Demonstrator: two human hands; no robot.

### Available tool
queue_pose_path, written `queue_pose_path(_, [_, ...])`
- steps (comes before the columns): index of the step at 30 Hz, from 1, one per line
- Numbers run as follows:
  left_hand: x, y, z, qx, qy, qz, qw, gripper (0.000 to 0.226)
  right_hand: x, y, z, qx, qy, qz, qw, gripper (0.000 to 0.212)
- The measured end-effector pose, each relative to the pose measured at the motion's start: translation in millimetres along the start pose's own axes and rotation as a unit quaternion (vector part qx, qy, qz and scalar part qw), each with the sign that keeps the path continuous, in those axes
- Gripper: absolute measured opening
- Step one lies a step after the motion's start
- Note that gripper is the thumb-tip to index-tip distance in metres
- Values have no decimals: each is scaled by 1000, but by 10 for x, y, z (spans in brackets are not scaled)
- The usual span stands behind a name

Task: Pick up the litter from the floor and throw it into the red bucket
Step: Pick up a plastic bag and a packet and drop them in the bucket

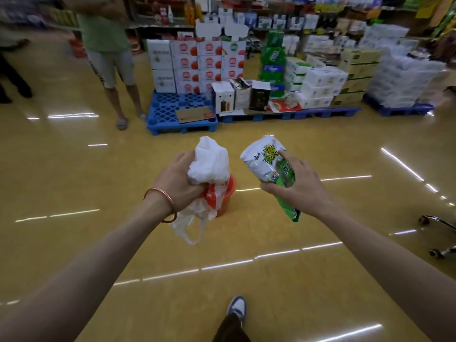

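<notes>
Left hand squeezes a scrunched white plastic bag over the round red bucket; right hand grips a green-white snack packet beside it, standing slanted.

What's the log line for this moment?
left hand: grips crumpled white plastic bag | right hand: grips white-and-green snack packet | red plastic bucket: on floor behind bag | litter: not yet dropped

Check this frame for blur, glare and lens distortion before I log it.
Head view: the left hand, its white plastic bag, the right hand and its green packet are sharp. Head view: the bystander and far shelves are smeared by blur. Head view: light reflections streak glare across the glossy floor. Head view: wide-angle distortion bends the edges.
</notes>
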State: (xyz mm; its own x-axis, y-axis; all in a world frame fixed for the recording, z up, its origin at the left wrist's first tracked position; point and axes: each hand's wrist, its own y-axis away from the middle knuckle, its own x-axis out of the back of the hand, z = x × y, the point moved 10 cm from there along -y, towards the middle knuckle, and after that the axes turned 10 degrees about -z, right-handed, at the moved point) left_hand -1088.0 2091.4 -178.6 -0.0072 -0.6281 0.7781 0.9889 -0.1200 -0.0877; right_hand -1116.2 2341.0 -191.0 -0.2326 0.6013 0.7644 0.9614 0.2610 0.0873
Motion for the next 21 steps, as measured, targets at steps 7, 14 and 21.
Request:
queue_pose_path(7, [301, -1102, -448, 49, -26, 1, 998, 46, 84, -1367, -90, 18, 8, -37, 999, 97])
queue_pose_path(14, [404, -1960, -826, 91, -38, 27, 995, 42, -18, -2480, -37, 21, 20, -81, 996, 100])
queue_pose_path(21, [414, -2548, -1368, 122, -25, 15, 992, 43, -333, -3291, -94, 14, 17, -121, 992, 99])
